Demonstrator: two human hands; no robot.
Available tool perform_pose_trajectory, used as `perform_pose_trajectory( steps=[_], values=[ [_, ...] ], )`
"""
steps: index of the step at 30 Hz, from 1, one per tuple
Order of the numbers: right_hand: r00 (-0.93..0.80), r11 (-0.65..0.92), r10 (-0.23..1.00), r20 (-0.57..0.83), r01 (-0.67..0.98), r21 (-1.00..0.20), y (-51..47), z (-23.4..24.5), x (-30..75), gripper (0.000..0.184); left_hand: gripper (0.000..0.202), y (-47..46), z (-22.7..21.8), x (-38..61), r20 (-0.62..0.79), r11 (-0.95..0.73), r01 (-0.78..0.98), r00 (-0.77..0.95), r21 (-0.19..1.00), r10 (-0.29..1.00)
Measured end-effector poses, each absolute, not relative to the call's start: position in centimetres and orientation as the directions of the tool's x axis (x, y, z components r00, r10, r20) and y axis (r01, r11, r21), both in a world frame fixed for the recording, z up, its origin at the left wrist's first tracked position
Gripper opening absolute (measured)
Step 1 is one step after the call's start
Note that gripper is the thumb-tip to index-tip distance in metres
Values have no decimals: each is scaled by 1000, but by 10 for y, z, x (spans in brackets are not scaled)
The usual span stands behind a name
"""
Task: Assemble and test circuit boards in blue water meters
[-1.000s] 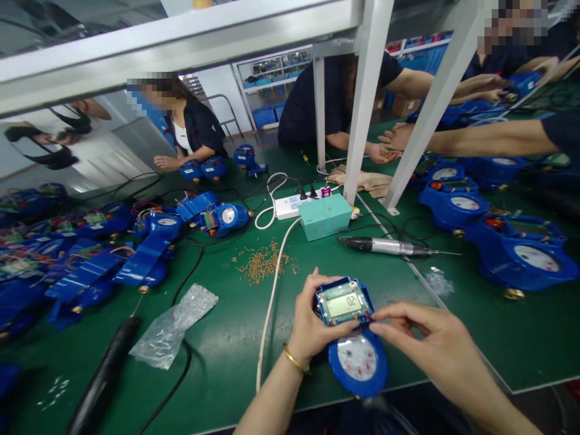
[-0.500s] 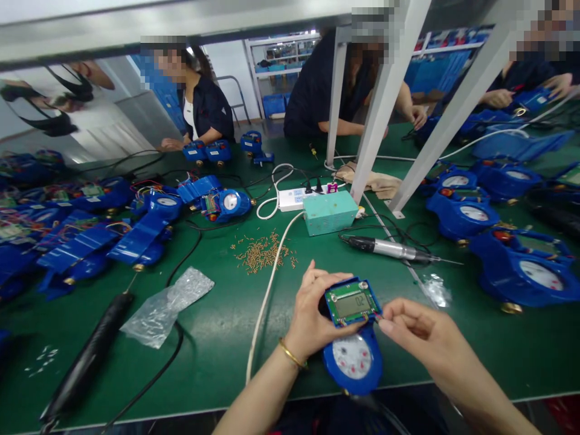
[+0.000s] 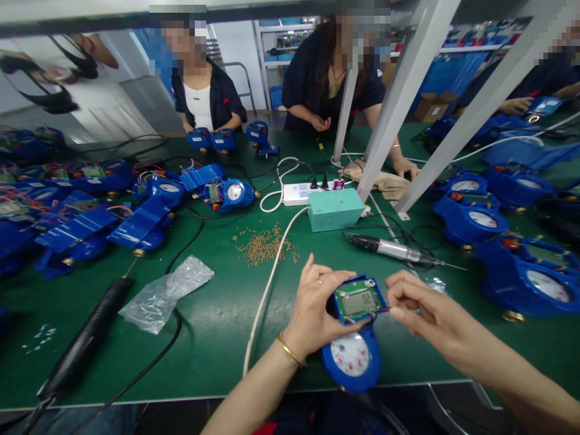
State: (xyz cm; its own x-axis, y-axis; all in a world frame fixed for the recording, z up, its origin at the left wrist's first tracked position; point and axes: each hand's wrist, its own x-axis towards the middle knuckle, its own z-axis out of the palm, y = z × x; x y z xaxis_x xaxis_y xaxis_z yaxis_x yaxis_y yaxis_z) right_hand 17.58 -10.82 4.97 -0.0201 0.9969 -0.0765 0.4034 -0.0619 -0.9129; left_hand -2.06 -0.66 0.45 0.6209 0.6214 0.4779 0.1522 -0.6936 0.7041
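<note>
A blue water meter (image 3: 352, 362) with a round white dial sits near the table's front edge. At its top, an open housing holds a green circuit board (image 3: 357, 287) with a lit-digit LCD screen. My left hand (image 3: 312, 305) is wrapped round the left side of this housing, thumb along its lower edge. Thin red and dark wires (image 3: 383, 310) stick out at the housing's right side. My right hand (image 3: 417, 305) pinches their ends between thumb and fingertips, just off the housing.
Small brass screws (image 3: 265, 246) lie in a pile beyond my hands. Behind stand a teal box (image 3: 336, 210) and a white power strip (image 3: 296, 193). An electric screwdriver (image 3: 394, 249) lies right, another (image 3: 86, 338) left, by a plastic bag (image 3: 167, 293). More blue meters (image 3: 530, 278) line both sides; co-workers sit opposite.
My right hand has drawn slightly up and right from the housing, so the wires now show stretched between them. Across the table, a co-worker's arm has reached down toward the cloth.
</note>
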Motion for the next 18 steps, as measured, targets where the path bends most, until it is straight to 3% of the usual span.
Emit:
perform_pose_trajectory(
  steps=[3, 6, 12, 18],
  values=[
    [-87, -152, 977, -195, 355, -923, -105, 55, 180, 32, 65, -6, 7, -21, 466, -678, 153, 619, 719, 633],
    [-144, -187, 949, -279, 455, -871, -101, 60, 186, 30, 64, -6, 6, -20, 463, -677, 149, 625, 720, 629],
    [-184, -116, 939, -289, 623, -773, -94, 68, 197, 23, 64, -10, 3, -20, 457, -680, 151, 635, 718, 623],
    [-126, -196, 946, -300, 513, -835, -92, 68, 190, 26, 63, -10, 1, -20, 462, -663, 129, 620, 737, 634]
  ],
)
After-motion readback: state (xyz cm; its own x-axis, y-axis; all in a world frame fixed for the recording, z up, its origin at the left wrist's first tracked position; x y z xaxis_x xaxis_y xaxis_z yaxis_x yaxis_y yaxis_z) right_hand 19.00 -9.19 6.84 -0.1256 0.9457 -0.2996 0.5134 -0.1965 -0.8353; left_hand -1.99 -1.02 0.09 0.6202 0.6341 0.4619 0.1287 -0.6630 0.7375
